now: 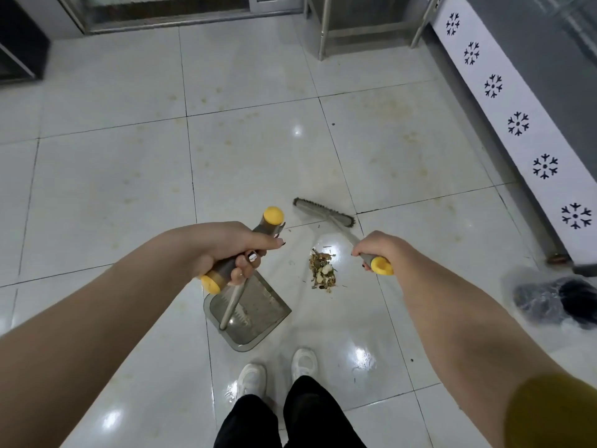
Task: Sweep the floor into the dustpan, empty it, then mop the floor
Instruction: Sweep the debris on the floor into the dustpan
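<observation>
The sweeping step was in hand. The left hand (pixel 226 250) gripped the handle of the dustpan (pixel 258 312), which was down at the floor (pixel 258 140) near the feet, its open edge toward the pile of debris (pixel 323 270). The right hand (pixel 376 247) held the broom (pixel 323 213), whose head lay beyond the pile. The next move, I judge, called for pulling the broom toward the dustpan, gently, so nothing scatters.

Bright, cool, even light from overhead. Hard white glare patches on the glossy floor tiles (pixel 252 163), faint soft shadows only. Heavy wide-angle bending of grout lines (pixel 191 163) toward the edges. Smeared blur on the plastic-wrapped dark bundle (pixel 555 302) at right; centre reasonably sharp.
</observation>
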